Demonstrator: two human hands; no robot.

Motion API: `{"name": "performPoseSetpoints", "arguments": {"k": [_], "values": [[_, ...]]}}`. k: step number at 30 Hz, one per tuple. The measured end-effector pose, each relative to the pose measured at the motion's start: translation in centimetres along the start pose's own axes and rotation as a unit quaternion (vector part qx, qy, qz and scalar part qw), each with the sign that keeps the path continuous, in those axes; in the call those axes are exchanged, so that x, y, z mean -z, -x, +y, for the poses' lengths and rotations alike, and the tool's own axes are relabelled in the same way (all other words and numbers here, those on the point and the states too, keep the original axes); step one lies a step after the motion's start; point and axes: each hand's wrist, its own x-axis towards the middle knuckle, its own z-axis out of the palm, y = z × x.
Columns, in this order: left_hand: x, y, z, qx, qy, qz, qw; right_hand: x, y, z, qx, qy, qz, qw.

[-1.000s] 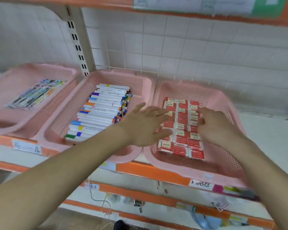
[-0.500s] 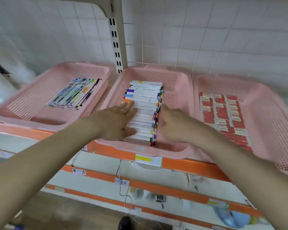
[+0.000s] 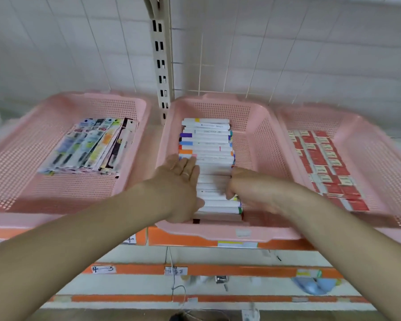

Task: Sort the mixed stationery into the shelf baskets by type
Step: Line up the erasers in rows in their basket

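Note:
Three pink baskets stand side by side on the shelf. In the middle basket lies a stacked row of white markers with coloured ends. My left hand lies flat with straight fingers against the left ends of the markers. On the opposite side, my right hand presses on the right ends, fingers bent down over them. The left basket holds packaged pens, fanned out flat. Rows of red and white eraser boxes fill the right basket.
A cream slotted shelf upright rises behind, between the left and middle baskets, against a white tiled wall. The orange shelf edge carries labels. On the lower shelf sit small items and a blue object.
Both hands left the eraser basket on the right and moved to the marker basket, one on each end of the row. The view swung left with them.

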Motion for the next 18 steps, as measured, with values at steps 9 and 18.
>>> {"name": "performPoseSetpoints", "arguments": {"k": [9,18], "values": [[2.8,-4.3,-3.1,0.060,0.062,0.056,0.995,2.1,-4.7,-1.7,-0.003,-0.168,0.107,0.980],[3.5,-8.2,-4.1,0.099,0.060,0.049,0.992,4.2,-8.1,-2.3,-0.051,-0.208,0.190,0.958]]}}
